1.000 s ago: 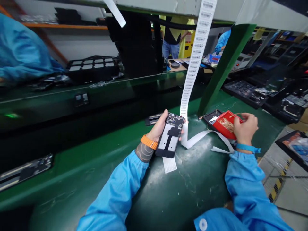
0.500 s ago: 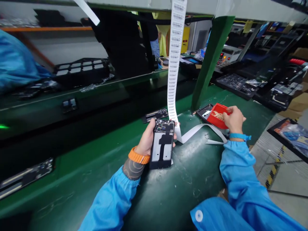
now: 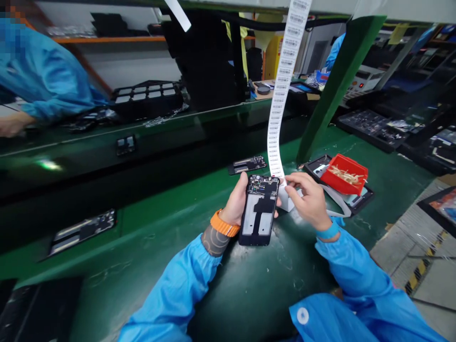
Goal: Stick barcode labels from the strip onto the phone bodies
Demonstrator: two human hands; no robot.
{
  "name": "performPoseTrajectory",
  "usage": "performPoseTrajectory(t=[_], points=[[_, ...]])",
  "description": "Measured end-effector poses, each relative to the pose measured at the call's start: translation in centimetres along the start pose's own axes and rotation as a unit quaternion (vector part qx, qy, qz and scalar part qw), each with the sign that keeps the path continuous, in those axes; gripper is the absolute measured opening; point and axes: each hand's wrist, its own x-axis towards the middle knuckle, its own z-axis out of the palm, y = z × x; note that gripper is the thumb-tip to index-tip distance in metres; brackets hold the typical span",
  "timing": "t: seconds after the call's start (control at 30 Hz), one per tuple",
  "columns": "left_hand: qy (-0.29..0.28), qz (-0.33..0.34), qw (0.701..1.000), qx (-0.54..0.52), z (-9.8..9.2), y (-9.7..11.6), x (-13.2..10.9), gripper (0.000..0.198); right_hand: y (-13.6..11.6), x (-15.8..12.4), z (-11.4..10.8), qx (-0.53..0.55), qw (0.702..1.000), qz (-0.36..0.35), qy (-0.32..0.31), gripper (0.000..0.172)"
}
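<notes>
My left hand (image 3: 235,204) is wrapped round an opened smartphone (image 3: 259,211), its circuit board showing at the top end and a pale panel below. My right hand (image 3: 308,197) is at the phone's upper right corner with thumb and fingers pinched together. Whatever sits between those fingertips is too small to make out. Just behind the phone, a long strip of barcode labels (image 3: 280,102) hangs down to the bench and folds there. To the right of my right hand, a red bin (image 3: 359,178) of small pale strips stands on a black tray (image 3: 370,195).
Another opened phone (image 3: 247,164) lies behind the held one, and a further phone (image 3: 85,230) is at the left. A green post (image 3: 338,90) rises behind the bin. Across the dark channel, a co-worker's blue sleeve (image 3: 53,71) reaches in beside a tray (image 3: 146,102).
My right hand has left the red bin and come left to the phone's upper corner. The view has swung a little to the left. The left hand keeps its hold on the phone.
</notes>
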Motion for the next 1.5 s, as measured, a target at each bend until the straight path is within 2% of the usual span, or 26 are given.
performPoseTrajectory(t=[0.1, 0.23, 0.47, 0.57, 0.7, 0.77, 0.9, 1.0, 1.13, 1.3, 1.4, 1.5], points=[[-0.009, -0.014, 1.0, -0.01, -0.1, -0.3, 0.0, 0.096, -0.1, -0.5, 1.1, 0.019, 1.0, -0.003, 0.003, 0.015], [-0.017, -0.038, 0.998, -0.043, -0.4, -0.5, -0.1, 0.099, 0.8, -0.5, 0.5, -0.018, 0.998, -0.054, 0.015, 0.018], [-0.006, -0.059, 0.994, -0.092, -0.3, -0.3, 0.1, 0.109, 0.7, -0.3, 0.4, -0.08, 0.988, -0.127, 0.029, 0.014], [0.012, -0.033, 0.992, -0.121, -0.3, -0.8, 0.5, 0.104, 1.0, -0.4, 0.4, -0.077, 0.985, -0.142, 0.056, 0.012], [0.059, 0.059, 0.987, -0.137, -0.7, -1.4, 0.6, 0.088, 1.5, -0.4, 0.3, -0.023, 0.987, -0.092, 0.127, 0.007], [0.072, 0.08, 0.985, -0.135, -0.8, -1.4, 0.2, 0.081, 1.6, -0.4, 0.2, -0.029, 0.99, -0.072, 0.116, 0.006], [0.049, 0.053, 0.988, -0.135, -0.6, -0.9, -0.8, 0.077, 1.8, -0.6, 0.4, -0.11, 0.988, -0.098, 0.053, 0.009], [0.045, 0.041, 0.989, -0.131, -0.4, -0.6, -1.2, 0.078, 2.3, -0.9, 0.5, -0.155, 0.978, -0.128, 0.055, 0.012], [0.041, 0.045, 0.993, -0.103, -1.0, -0.7, -1.2, 0.071, 2.6, -0.8, 0.8, -0.163, 0.976, -0.132, 0.052, 0.014], [0.02, -0.045, 0.997, -0.06, -2.0, -1.0, -0.2, 0.073, 2.2, -0.3, 1.2, -0.149, 0.973, -0.175, 0.022, 0.012], [0.048, -0.05, 0.996, -0.06, -2.0, -0.8, 0.5, 0.07, 2.2, -0.2, 1.1, -0.099, 0.978, -0.183, -0.004, 0.014], [0.12, 0.001, 0.99, -0.067, -1.9, 0.2, 0.6, 0.065, 1.9, -0.2, 0.8, -0.054, 0.989, -0.123, 0.064, 0.008]])
